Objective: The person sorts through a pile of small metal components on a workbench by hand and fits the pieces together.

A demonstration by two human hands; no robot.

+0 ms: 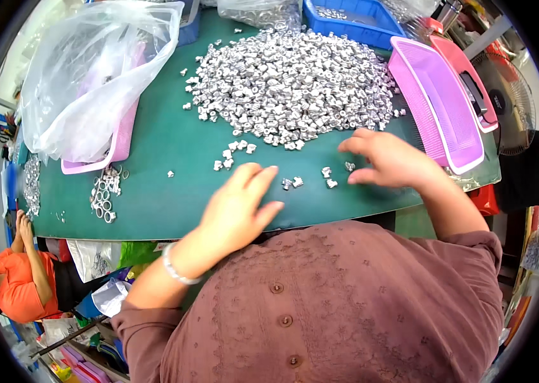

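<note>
A big heap of small silver metal parts (292, 86) lies on the green table mat (167, 140). My left hand (241, 207) rests flat near the mat's front edge, fingers together, holding nothing that I can see; two loose parts (292, 183) lie just past its fingertips. My right hand (387, 159) hovers at the heap's near right edge, fingers curled over the mat. A few single parts (329, 177) lie between the two hands. Whether the right fingers pinch a part is hidden.
A clear plastic bag (94, 70) sits in a pink tray (119, 137) at the left, with metal rings (105, 191) beside it. Pink baskets (438, 102) stand at the right, blue bins (352, 19) at the back, a fan (509, 96) far right. A person in orange (17, 281) sits lower left.
</note>
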